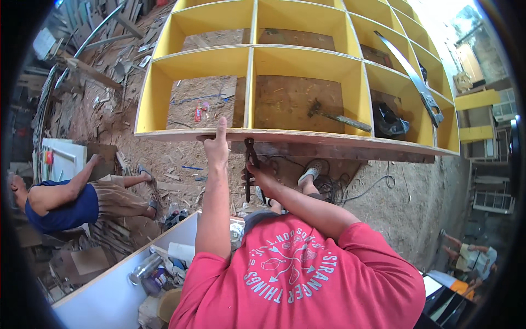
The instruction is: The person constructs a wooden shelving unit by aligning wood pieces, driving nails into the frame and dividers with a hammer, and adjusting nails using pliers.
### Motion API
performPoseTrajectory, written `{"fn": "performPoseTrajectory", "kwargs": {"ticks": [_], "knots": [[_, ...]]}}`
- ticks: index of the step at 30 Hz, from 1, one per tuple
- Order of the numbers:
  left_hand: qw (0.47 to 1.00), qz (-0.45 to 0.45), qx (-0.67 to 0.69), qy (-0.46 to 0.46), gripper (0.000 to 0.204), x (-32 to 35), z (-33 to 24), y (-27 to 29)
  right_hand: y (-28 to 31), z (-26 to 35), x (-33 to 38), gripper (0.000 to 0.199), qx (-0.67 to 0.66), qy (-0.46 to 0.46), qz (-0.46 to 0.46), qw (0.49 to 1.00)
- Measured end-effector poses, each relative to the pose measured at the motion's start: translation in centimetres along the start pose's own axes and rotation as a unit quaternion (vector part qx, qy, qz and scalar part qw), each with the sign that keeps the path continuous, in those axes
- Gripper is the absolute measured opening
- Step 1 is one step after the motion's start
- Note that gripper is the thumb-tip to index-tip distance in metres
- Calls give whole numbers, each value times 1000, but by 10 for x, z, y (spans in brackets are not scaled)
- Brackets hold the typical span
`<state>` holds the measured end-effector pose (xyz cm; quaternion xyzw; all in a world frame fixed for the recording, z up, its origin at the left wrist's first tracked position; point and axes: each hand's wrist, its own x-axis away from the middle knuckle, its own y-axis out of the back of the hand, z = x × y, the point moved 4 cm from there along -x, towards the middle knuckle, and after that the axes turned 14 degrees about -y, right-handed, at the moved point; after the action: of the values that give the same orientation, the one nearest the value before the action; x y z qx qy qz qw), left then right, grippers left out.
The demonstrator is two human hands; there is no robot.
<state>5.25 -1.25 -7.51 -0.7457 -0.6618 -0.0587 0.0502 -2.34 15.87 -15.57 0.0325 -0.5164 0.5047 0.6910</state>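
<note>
In front of me lies a large shelf unit with yellow-walled compartments and a bare wooden front edge. My left hand grips that edge from below, its thumb pointing up over it. Just to the right, my right hand is closed around the handles of dark pincers. Their jaws touch or nearly touch the underside of the front edge. In the compartment beyond rests a hammer with a worn wooden handle. A handsaw lies across the dividers to the right.
A black plastic bag sits in a right compartment. At lower left, a white-sided box holds jars and bottles. One person in a blue top is at left, another person at far right. Cables and wood scraps litter the ground.
</note>
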Motion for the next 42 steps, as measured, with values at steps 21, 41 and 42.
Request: {"fn": "performPoseTrajectory", "kwargs": {"ticks": [21, 41, 42], "knots": [[1000, -2, -12, -28, 80, -11, 9, -15, 43, 37, 8, 39, 259, 130, 13, 957], [994, 97, -48, -10, 43, 48, 74, 1, 39, 20, -2, 39, 162, 97, 17, 982], [993, 99, -53, -25, 42, 49, 73, 0, 36, 17, -1, 39, 168, 91, 14, 981]]}}
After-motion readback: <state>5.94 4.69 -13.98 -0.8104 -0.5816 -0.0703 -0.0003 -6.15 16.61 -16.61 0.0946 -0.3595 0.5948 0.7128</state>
